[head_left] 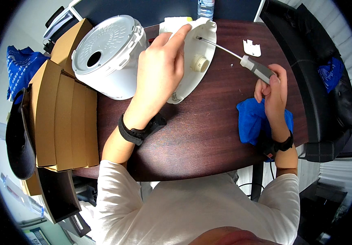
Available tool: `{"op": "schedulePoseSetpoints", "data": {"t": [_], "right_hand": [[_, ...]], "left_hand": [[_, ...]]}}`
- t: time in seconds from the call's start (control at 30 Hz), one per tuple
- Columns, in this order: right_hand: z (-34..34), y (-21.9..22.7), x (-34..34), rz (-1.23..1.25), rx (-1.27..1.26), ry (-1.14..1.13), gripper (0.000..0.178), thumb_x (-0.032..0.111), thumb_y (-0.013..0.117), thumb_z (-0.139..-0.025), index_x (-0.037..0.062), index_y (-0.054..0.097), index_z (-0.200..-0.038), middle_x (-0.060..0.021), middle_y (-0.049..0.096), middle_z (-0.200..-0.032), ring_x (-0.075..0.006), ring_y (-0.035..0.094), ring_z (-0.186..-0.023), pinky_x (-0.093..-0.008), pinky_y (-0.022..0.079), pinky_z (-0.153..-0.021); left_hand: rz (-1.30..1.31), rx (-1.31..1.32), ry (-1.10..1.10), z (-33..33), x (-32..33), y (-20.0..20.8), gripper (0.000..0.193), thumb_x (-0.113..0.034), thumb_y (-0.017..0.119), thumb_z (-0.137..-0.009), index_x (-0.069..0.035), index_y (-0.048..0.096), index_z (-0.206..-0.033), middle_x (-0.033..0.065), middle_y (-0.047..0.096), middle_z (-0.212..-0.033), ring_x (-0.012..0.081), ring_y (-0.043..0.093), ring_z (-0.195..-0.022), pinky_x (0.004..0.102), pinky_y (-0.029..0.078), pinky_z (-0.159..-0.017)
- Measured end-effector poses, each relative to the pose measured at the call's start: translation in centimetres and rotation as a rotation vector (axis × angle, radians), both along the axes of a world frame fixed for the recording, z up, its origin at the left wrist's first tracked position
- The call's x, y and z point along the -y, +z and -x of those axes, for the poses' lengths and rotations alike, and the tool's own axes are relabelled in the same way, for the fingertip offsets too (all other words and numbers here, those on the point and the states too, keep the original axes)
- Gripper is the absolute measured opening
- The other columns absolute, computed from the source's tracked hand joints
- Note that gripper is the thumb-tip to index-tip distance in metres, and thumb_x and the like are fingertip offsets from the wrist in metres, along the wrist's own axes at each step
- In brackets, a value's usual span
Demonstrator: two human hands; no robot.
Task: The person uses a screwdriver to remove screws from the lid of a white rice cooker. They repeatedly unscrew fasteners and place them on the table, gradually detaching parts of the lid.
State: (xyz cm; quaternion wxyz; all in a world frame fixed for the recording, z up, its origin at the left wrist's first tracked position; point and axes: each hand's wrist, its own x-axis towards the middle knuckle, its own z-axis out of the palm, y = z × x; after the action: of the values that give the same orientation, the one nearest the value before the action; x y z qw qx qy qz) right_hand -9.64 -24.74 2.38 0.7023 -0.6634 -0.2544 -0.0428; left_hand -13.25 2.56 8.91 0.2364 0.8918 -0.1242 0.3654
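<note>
A white, curved plastic cover (202, 49) is propped up on the dark wooden table, its inner side facing right. My left hand (159, 67) grips it from behind at the left, with the index finger stretched along its upper edge. In my right hand (274, 87) is a screwdriver (257, 69) with a grey and white handle. Its metal shaft slants up to the left, and the tip meets a small dark spot inside the cover. Lower on that inner side sits a round cream-coloured collar (200, 63). A small white plastic plate (252, 48) lies right of the cover.
A white bucket-shaped housing (118, 81) with a vented grey top stands left of my left hand. Brown cardboard boxes (63, 118) line the table's left side. A blue cloth (249, 122) lies by my right wrist, a bottle (205, 9) stands behind, and a black sofa (310, 85) is rightward.
</note>
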Motion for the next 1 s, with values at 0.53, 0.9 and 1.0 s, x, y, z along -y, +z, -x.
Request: {"op": "schedulePoseSetpoints", "data": {"t": [0.53, 0.9, 1.0], "right_hand": [[0.0, 0.4, -1.0, -0.041, -0.330, -0.085, 0.029, 0.020, 0.052, -0.096, 0.0011, 0.045, -0.117, -0.0079, 0.052, -0.072, -0.0105, 0.047, -0.051, -0.0235, 0.038, -0.045], [-2.1, -0.9, 0.4, -0.507, -0.368, -0.029, 0.025, 0.024, 0.053, -0.094, 0.0014, 0.057, -0.103, -0.0059, 0.054, -0.080, -0.0129, 0.053, -0.071, -0.0286, 0.043, -0.061], [-2.8, -1.7, 0.4, -0.550, -0.460, -0.054, 0.024, 0.025, 0.053, -0.095, 0.0022, 0.057, -0.101, -0.0053, 0.055, -0.081, -0.0134, 0.054, -0.072, -0.0295, 0.044, -0.063]], "left_hand": [[-0.039, 0.018, 0.011, -0.5, -0.3, -0.2, 0.034, 0.001, 0.054, -0.087, -0.008, 0.062, -0.119, 0.0145, 0.064, -0.088, 0.0287, 0.064, -0.073, 0.0359, 0.049, -0.065], [0.035, -0.010, -0.030, -0.8, -1.0, 0.3, 0.039, 0.005, 0.054, -0.084, -0.009, 0.062, -0.119, 0.0158, 0.063, -0.086, 0.0295, 0.065, -0.073, 0.0369, 0.051, -0.067], [0.040, 0.011, -0.031, -1.2, -1.3, 0.2, 0.038, 0.005, 0.053, -0.085, -0.008, 0.062, -0.119, 0.0163, 0.064, -0.088, 0.0284, 0.064, -0.072, 0.0361, 0.050, -0.067]]}}
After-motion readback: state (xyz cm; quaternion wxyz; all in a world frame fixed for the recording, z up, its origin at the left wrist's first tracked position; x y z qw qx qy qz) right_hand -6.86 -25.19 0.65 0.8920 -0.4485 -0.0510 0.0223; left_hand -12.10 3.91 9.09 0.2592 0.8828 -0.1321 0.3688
